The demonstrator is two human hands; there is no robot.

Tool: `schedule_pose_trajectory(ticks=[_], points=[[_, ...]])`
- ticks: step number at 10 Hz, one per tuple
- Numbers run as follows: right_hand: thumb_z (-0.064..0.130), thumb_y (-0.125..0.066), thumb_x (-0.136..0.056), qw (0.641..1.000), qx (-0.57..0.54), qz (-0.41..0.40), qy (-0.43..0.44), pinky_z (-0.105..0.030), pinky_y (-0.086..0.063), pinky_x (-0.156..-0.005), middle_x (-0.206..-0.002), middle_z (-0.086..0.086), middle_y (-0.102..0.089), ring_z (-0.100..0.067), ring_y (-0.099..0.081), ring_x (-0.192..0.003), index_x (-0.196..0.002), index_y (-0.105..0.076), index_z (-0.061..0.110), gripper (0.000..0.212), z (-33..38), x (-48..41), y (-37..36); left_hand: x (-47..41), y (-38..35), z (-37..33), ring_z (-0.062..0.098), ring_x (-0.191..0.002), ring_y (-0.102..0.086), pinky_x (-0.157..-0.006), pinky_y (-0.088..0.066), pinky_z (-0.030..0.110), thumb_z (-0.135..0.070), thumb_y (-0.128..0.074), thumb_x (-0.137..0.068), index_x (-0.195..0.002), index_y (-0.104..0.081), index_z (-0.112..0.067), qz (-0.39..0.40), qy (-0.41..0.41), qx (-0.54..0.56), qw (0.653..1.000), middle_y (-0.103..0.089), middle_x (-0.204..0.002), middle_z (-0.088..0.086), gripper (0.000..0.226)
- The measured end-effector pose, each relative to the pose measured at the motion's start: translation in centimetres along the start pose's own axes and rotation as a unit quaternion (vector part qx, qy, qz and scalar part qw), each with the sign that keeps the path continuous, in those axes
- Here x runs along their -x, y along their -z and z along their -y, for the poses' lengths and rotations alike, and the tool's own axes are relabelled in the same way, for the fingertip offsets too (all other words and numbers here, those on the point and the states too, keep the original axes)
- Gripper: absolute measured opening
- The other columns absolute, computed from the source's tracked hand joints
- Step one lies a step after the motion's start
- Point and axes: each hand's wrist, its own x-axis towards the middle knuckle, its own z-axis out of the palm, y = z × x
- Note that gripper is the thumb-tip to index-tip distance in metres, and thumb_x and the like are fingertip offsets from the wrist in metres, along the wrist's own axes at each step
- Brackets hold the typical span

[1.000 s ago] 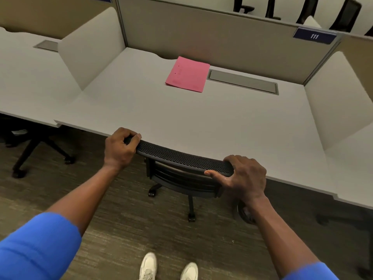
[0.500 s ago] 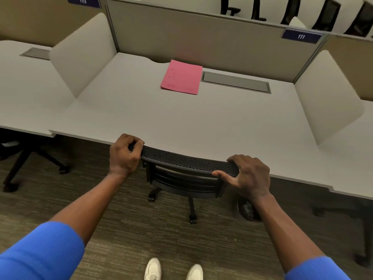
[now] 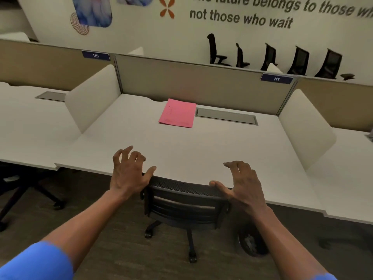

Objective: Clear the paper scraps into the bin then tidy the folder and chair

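A black mesh-backed chair (image 3: 182,201) stands pushed in against the front edge of the white desk (image 3: 181,150). My left hand (image 3: 128,171) hovers over the left end of the chair back, fingers spread and loosely bent, holding nothing. My right hand (image 3: 241,182) hovers over the right end in the same way, its thumb close to the top rail. A pink folder (image 3: 177,113) lies flat at the back of the desk, beside a grey cable hatch (image 3: 226,116). A dark round bin (image 3: 252,244) with paper scraps inside stands on the floor under the desk, partly behind my right forearm.
White side dividers (image 3: 92,96) (image 3: 304,128) and a beige back panel (image 3: 191,81) fence the desk. Another chair's base (image 3: 26,197) stands under the left desk. Several black chairs (image 3: 298,59) line the far wall. Carpet floor lies below me.
Both hands have let go of the chair back and lifted off it with fingers spread. My head has tilted up, bringing the far wall into view.
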Motion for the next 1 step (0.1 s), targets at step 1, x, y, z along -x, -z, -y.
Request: schedule_pose_trajectory(ticks=[1], points=[[0.098,-0.035,-0.082,1.0,0.012,-0.028,-0.006,-0.045,-0.052,-0.101,-0.141,-0.002,-0.059,-0.025,-0.058,-0.125,-0.142,-0.055,0.025,0.096,0.61,-2.43,2.61,-2.7,3.07,-0.97,0.035,-0.151,-0.047,-0.124,-0.027,0.055,-0.064,-0.062,-0.088,-0.119,-0.073,-0.015,-0.029,-0.046,-0.024,0.998,-0.07,-0.137,0.009,0.06]])
